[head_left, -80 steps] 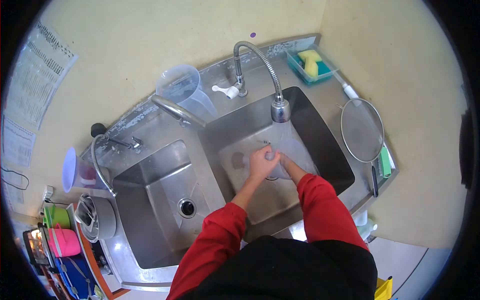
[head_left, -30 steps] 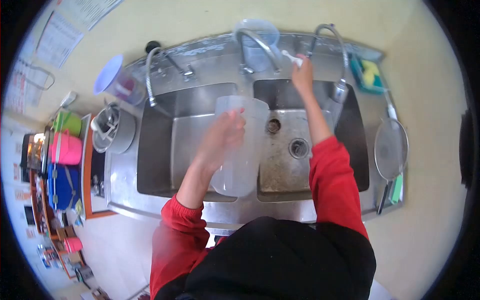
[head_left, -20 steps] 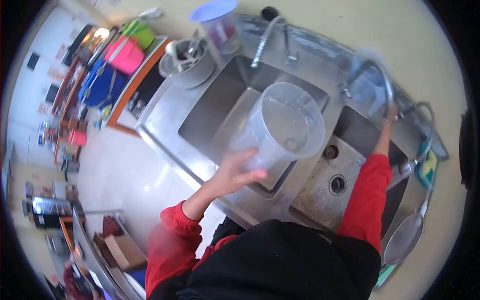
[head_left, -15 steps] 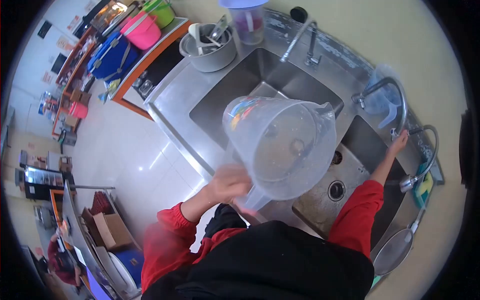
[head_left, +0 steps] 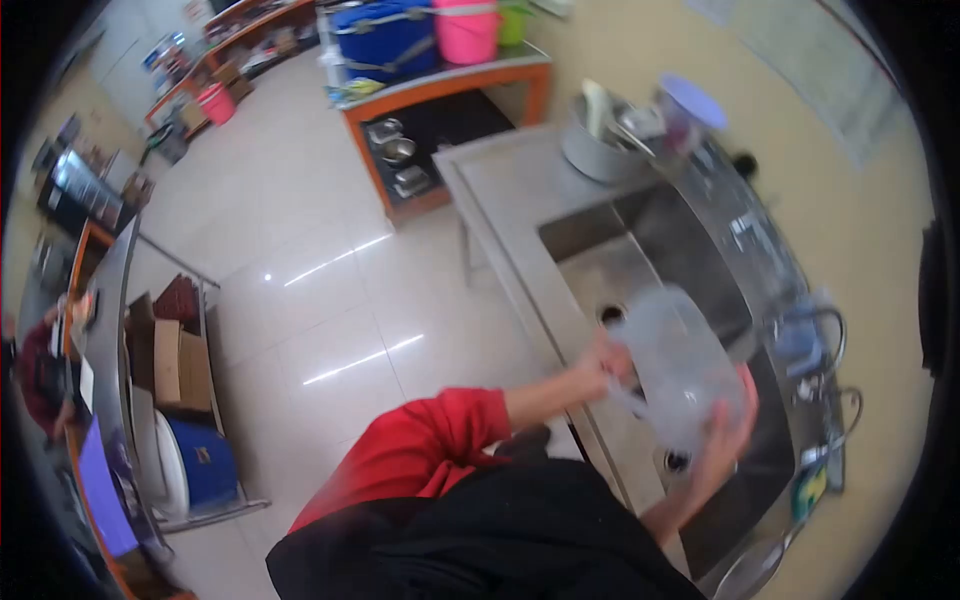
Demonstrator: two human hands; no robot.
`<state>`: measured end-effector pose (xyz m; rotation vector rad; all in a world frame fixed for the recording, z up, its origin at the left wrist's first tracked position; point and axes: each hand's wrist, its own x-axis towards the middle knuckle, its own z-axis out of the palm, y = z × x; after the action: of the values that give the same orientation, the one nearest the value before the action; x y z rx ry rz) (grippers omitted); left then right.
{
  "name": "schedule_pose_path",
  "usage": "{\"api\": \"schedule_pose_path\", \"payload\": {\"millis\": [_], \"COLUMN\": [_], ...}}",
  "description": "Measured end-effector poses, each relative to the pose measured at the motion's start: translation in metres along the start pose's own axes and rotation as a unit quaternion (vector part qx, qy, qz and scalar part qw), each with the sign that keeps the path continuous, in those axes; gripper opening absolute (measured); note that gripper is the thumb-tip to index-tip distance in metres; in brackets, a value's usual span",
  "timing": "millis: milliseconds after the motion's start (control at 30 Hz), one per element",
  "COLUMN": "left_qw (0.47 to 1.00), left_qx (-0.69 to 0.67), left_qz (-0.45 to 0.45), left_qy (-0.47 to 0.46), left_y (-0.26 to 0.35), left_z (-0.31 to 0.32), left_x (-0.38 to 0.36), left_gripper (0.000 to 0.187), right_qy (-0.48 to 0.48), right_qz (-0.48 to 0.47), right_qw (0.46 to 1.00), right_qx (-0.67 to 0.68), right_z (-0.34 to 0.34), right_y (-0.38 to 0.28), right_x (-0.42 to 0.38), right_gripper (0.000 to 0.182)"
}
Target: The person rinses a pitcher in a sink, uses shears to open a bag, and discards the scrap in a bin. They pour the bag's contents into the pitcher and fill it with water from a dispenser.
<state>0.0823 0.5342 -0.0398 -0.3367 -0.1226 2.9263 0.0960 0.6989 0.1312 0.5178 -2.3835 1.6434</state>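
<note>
A translucent plastic pitcher (head_left: 680, 360), blurred by motion, is held tilted over the steel double sink (head_left: 575, 340). My left hand (head_left: 603, 368) is wrapped round its handle on the left side. Against the pitcher's lower right part presses my right hand (head_left: 728, 428), its fingers curved round the plastic. Whether water is inside cannot be made out. Below the pitcher, part of the sink's near basin and a drain (head_left: 677, 462) show.
Curved taps (head_left: 830, 340) line the wall side. A grey pot (head_left: 600, 150) of utensils stands at the sink's far end, beside a purple-topped container (head_left: 692, 100). A strainer (head_left: 750, 570) lies near right. Further off are a blue cooler bag (head_left: 385, 40) and a person (head_left: 45, 375) at a counter.
My right hand has left the tap and now holds the pitcher. The pitcher has turned, and the view has swung left, showing more floor.
</note>
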Motion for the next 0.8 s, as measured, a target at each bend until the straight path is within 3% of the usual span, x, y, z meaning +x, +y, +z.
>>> {"api": "schedule_pose_path", "payload": {"millis": [100,167,200,267,300,367,433,467,533,567,600,667,700,733,800], "left_qw": [0.937,0.980,0.972,0.967,0.959,0.957,0.970,0.965,0.967,0.944,0.905,0.795,0.657,0.485,0.437], "left_qx": [-0.264,-0.029,0.088,0.186,0.237,0.238,0.194,0.202,0.227,0.310,0.386,0.515,0.622,0.706,0.773], "left_qz": [-0.226,-0.128,-0.074,-0.095,-0.099,-0.112,-0.125,-0.084,0.001,0.092,0.176,0.313,0.424,0.516,0.458], "left_qy": [0.045,0.152,0.205,0.145,0.119,0.121,0.074,0.142,0.119,0.068,0.024,0.068,0.050,0.027,0.037], "left_y": [-0.015,-0.003,0.004,0.018,0.027,0.039,0.072,0.097,0.155,0.188,0.216,0.261,0.285,0.311,0.367], "left_z": [0.029,-0.003,-0.015,0.010,0.024,0.026,0.025,0.027,0.030,0.049,0.075,0.116,0.116,0.114,0.105], "left_x": [-0.040,-0.026,-0.024,-0.054,-0.065,-0.060,-0.045,-0.043,-0.055,-0.077,-0.112,-0.169,-0.185,-0.200,-0.249], "left_gripper": [0.035,0.031,0.030,0.031,0.031,0.034,0.033,0.030,0.028,0.026,0.025,0.025,0.026,0.029,0.030], "right_qy": [0.067,0.095,0.108,0.137,0.165,0.222,0.258,0.276,0.191,0.145,0.088,-0.016,-0.061,-0.071,-0.109], "right_qz": [-0.116,-0.139,-0.090,-0.002,-0.074,-0.191,-0.162,-0.152,-0.098,-0.063,-0.085,-0.067,-0.037,-0.030,-0.015], "right_qw": [0.985,0.968,0.971,0.969,0.961,0.932,0.938,0.938,0.976,0.987,0.990,0.983,0.977,0.972,0.957], "right_qx": [-0.108,-0.185,-0.192,-0.205,-0.210,-0.215,-0.166,-0.141,-0.048,-0.002,0.066,0.170,0.202,0.220,0.267], "right_z": [0.028,0.056,0.064,0.071,0.077,0.092,0.123,0.139,0.172,0.189,0.219,0.300,0.339,0.374,0.445], "right_y": [-0.062,-0.055,-0.051,-0.045,-0.055,-0.082,-0.070,-0.062,-0.057,-0.052,-0.051,-0.060,-0.067,-0.072,-0.072], "right_x": [-0.032,-0.050,-0.062,-0.070,-0.072,-0.096,-0.094,-0.088,-0.075,-0.071,-0.063,-0.038,-0.023,-0.007,0.028], "right_gripper": [0.045,0.042,0.039,0.034,0.033,0.030,0.024,0.022,0.018,0.016,0.015,0.014,0.014,0.014,0.014]}}
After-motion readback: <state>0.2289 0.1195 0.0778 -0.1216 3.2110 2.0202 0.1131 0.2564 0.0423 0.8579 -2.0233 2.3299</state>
